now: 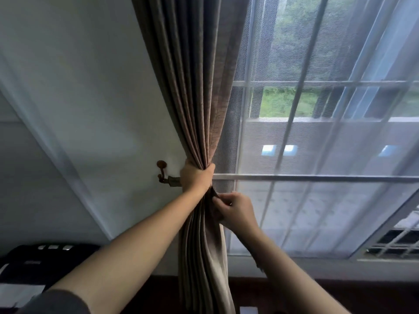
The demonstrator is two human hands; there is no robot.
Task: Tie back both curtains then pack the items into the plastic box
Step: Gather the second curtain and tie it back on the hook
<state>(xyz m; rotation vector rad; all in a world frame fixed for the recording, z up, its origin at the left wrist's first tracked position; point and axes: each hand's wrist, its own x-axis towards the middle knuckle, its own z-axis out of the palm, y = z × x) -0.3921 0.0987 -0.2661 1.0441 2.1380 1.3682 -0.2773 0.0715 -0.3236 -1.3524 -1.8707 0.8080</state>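
Observation:
A brown-grey pleated curtain (pixel 192 91) hangs at the left edge of the window, gathered into a tight bunch. My left hand (pixel 195 177) is wrapped around the bunch at hook height. Just below and to the right, my right hand (pixel 235 210) pinches a fold at the curtain's right edge. A dark metal tieback hook (pixel 162 171) sticks out of the wall just left of my left hand, with a short piece of tieback band (pixel 173 180) running from it behind that hand. The plastic box is not in view.
A sheer white curtain (pixel 328 143) covers the window to the right. A pale wall (pixel 79 98) is at the left. A black device with buttons (pixel 45 257) sits at the lower left. A dark wooden ledge (pixel 340 293) runs under the window.

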